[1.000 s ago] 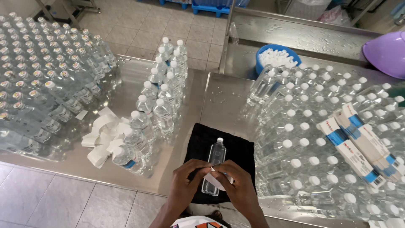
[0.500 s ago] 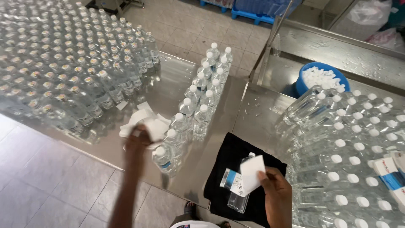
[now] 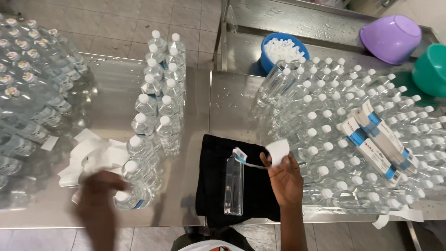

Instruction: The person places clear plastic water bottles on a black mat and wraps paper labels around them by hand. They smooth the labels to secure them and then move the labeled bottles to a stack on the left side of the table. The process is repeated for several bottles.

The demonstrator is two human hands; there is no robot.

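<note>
Two hands: both seen from above over a steel worktop.
Right hand: raised over the right edge of a black cloth; fingers pinched on a white label strip, one end wide and white, the other end trailing left towards the bottle top.
Clear bottle: laid flat on the black cloth at the near edge of the worktop, touched by neither hand; cap end hidden under the strip.
Left hand: blurred, set near the front left corner beside a pile of white paper scraps and a capped bottle; finger state cannot be told.
Middle of worktop: a double row of capped bottles stood upright, running towards the far edge.
Left edge: a dense block of bottles.
Right side: capped bottles massed together, with flat white-and-blue boxes laid on top.
Far side: a blue tub of white caps, a purple bowl, a green bowl.
</note>
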